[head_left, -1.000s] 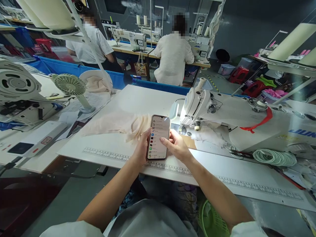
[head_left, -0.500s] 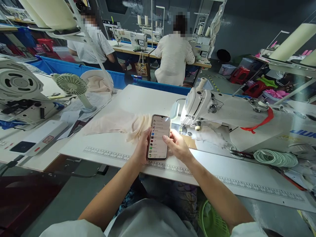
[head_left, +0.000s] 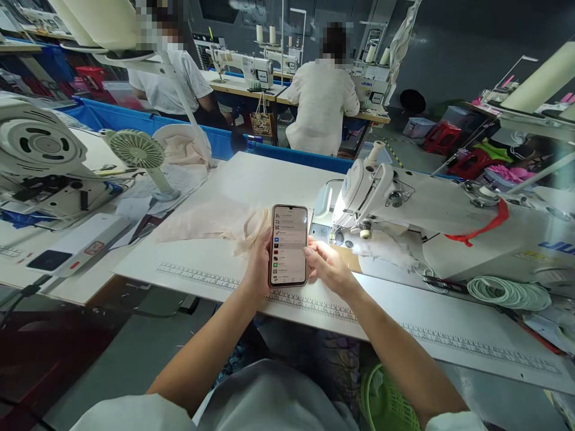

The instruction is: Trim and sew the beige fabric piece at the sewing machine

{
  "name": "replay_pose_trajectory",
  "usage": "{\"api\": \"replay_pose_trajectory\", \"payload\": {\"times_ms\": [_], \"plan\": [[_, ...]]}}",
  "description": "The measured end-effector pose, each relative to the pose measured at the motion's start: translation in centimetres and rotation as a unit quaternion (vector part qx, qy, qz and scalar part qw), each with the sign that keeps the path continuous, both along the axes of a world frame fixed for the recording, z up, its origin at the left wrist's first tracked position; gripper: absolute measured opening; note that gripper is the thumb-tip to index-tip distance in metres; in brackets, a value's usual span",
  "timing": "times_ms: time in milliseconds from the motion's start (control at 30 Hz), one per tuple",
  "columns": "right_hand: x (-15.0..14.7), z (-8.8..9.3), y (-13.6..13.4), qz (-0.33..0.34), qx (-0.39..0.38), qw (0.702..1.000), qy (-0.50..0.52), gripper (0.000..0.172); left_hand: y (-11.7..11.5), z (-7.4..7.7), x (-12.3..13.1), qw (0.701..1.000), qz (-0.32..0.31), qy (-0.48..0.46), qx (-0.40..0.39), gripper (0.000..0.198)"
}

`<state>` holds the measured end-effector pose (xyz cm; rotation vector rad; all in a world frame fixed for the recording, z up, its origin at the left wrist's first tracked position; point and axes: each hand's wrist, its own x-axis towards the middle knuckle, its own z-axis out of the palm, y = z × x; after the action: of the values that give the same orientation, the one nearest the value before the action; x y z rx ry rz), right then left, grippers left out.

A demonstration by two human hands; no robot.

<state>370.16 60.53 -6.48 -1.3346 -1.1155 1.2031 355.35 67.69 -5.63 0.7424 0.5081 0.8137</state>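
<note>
A smartphone (head_left: pixel 288 246), its lit screen showing a list with small coloured icons, is held upright above the front of the sewing table. My left hand (head_left: pixel 259 263) wraps round its left edge. At the right edge, my right hand (head_left: pixel 327 263) grips it with curled fingers, and the thumb lies by the screen's side. Behind the phone, pale cream fabric (head_left: pixel 206 222) lies flat, bunched into folds near my left hand. Just right of the phone stands the head of a white sewing machine (head_left: pixel 354 191), with thin white fabric (head_left: pixel 386 248) beside its needle area.
A printed ruler (head_left: pixel 197 275) runs along the table's front edge. To the left are a small green fan (head_left: pixel 137 149) and a white box-shaped device (head_left: pixel 78 245). Coiled pale cord (head_left: pixel 507 293) lies at right, and a green basket (head_left: pixel 389 401) stands below. Two people sit at machines ahead.
My right thumb has slid off the screen to the phone's right edge. The whole view has shifted slightly, and both hands still hold the phone.
</note>
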Motion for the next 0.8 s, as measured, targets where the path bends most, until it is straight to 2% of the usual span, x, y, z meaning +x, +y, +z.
{"api": "replay_pose_trajectory", "payload": {"times_ms": [167,300,400,600,800], "plan": [[0.03,0.21,-0.03,0.061,-0.053,0.997,0.018,0.065,0.01,0.15,-0.27,0.999,-0.043,-0.018,-0.010,0.060],[-0.04,0.34,-0.01,0.063,-0.101,0.993,0.018,0.070,0.10,0.16,-0.47,0.999,-0.041,-0.033,0.005,0.062],[0.06,0.45,-0.08,0.077,-0.113,0.990,0.021,0.067,0.23,0.06,-0.62,0.998,-0.047,-0.030,0.010,0.061],[0.16,0.88,-0.39,0.149,-0.142,0.978,0.017,0.065,0.17,0.07,-0.70,0.999,-0.012,-0.027,0.041,0.062],[-0.34,0.16,-0.26,0.188,-0.128,0.971,0.075,0.057,0.06,0.39,-0.46,0.999,-0.013,-0.034,0.031,0.060]]}}
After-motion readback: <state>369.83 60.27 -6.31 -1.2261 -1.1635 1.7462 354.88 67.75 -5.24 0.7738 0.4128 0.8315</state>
